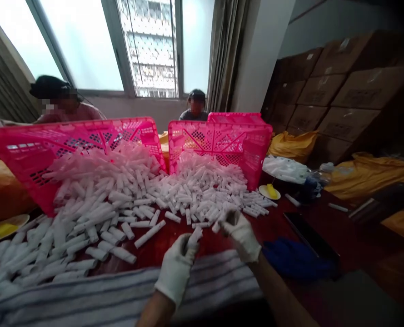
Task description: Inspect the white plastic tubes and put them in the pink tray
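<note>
- White tube: lower half hidden inside the left hand.
- Right hand (gloved) covers whatever it pinches.
- Left pink basket: cut by the left edge.

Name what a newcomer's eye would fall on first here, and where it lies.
Two bright pink baskets, tipped on their sides at the back of the table, spill heaps of white tubes forward. In front, the gloved left hand and right hand each hold one tube.
</note>
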A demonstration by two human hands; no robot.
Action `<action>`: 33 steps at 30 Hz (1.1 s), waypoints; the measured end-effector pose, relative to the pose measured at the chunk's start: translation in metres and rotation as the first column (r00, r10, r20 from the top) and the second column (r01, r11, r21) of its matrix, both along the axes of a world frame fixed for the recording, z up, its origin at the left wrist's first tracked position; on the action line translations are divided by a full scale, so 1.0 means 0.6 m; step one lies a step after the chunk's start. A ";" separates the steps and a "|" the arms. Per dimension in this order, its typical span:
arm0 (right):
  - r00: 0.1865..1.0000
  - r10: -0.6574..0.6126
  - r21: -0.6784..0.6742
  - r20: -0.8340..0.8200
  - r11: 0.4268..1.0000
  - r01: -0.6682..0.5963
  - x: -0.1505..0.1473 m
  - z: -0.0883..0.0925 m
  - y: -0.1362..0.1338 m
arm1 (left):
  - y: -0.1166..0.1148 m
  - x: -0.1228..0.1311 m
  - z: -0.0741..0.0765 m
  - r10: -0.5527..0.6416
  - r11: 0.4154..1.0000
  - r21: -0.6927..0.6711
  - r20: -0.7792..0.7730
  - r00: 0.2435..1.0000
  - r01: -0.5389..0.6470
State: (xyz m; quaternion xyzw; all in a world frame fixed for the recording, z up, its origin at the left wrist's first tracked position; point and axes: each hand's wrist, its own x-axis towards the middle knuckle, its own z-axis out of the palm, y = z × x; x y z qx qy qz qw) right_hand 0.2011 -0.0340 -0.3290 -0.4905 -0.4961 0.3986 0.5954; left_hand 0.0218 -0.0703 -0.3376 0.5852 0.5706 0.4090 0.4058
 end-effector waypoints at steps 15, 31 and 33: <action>0.973 0.228 -0.047 0.017 0.973 -0.227 -0.038 0.044 -0.024 | -0.023 0.005 0.039 -0.154 0.907 -0.232 0.597 0.788 0.352; 0.948 0.272 -0.036 0.164 0.962 -0.269 -0.043 0.045 -0.050 | -0.032 0.015 0.031 -0.228 0.885 -0.248 0.509 0.830 0.395; 0.954 0.225 -0.117 0.200 0.972 -0.205 -0.013 0.048 -0.071 | -0.030 0.011 0.025 -0.338 0.888 -0.190 0.350 0.873 0.420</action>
